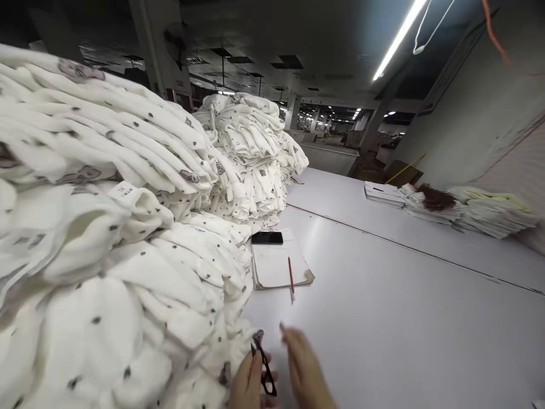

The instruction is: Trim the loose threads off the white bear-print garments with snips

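My left hand [249, 382], low in the head view, is closed around a pair of small black scissors [267, 372]. One handle loop shows at the lower end; the fingers cover part of the rest. Just to its right, apart from it, my right hand [305, 366] is over the table, slightly blurred. Its fingers are drawn together in a pinch, with a pale bit at the fingertips too small to name. Beside my left hand lies a large heap of white fleecy garments [170, 307] with small dark prints, some with white labels.
A notepad [276, 264] lies ahead on the white table [383, 318], with a black phone [267, 238] and a red pencil [292, 278] on it. Further garment stacks [251, 147] rise behind. Paper stacks [383, 193] and folded cloth [494, 210] lie along the right side by the wall.
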Available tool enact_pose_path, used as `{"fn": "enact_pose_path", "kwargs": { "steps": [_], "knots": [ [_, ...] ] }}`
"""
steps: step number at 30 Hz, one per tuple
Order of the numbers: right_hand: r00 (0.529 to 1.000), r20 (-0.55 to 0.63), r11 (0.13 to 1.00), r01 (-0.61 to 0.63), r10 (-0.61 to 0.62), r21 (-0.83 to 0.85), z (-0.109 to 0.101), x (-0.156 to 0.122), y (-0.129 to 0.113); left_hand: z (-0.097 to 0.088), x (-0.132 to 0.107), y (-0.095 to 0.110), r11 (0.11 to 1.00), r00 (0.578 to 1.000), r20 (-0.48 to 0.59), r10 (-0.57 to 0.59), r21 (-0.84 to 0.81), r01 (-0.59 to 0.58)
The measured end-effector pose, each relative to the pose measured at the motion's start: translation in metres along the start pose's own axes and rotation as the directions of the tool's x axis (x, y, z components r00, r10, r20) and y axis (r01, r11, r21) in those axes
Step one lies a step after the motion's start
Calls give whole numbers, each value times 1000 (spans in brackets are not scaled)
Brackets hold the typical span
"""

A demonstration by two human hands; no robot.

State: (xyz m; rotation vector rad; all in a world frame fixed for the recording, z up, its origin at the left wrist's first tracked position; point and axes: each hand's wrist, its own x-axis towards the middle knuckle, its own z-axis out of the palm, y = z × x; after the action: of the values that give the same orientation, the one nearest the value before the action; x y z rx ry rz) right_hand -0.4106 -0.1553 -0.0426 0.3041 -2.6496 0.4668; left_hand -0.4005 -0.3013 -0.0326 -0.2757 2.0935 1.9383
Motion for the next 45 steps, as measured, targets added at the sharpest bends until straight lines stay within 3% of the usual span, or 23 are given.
{"fn": "enact_pose_path", "kwargs": {
  "steps": [3, 6, 10, 15, 20, 25, 27, 30, 34, 42, 45],
  "knots": [
    [993, 58, 974, -84, 98, -211, 14, 94, 60, -14, 61, 36, 981, 991, 27, 130, 143, -132],
    [976, 197, 950, -25, 90, -310, 37, 154, 108, -11, 117, 59, 942, 966, 40, 255, 216, -257],
    [939, 337, 942, 47, 72, -333, 56, 176, 136, 13, 188, 64, 896, 933, -66, 354, 309, -318],
    [959, 189, 934, -141, 211, -328, 66, 195, 143, 35, 245, 44, 845, 883, -197, 425, 436, -309],
    [946, 26, 946, -321, 322, -33, 117, 237, 129, 36, 246, 24, 754, 827, -172, 535, 539, -375],
    [873, 8, 820, -462, 488, 338, 158, 246, 119, 44, 227, 6, 599, 789, -19, 615, 662, -450],
    [841, 12, 758, -493, 540, 427, 162, 242, 118, 48, 225, 0, 546, 781, 5, 625, 712, -442],
    [805, 30, 683, -522, 592, 511, 161, 238, 118, 50, 227, -5, 542, 772, -36, 635, 733, -411],
    [774, 60, 623, -550, 630, 556, 160, 239, 115, 46, 230, -5, 487, 735, -1, 678, 750, -447],
    [746, 99, 602, -601, 659, 525, 166, 240, 116, 49, 226, -4, 507, 715, -39, 698, 732, -455],
    [740, 76, 620, -611, 669, 492, 164, 241, 119, 39, 215, 5, 486, 690, -65, 721, 757, -436]
  ]
}}
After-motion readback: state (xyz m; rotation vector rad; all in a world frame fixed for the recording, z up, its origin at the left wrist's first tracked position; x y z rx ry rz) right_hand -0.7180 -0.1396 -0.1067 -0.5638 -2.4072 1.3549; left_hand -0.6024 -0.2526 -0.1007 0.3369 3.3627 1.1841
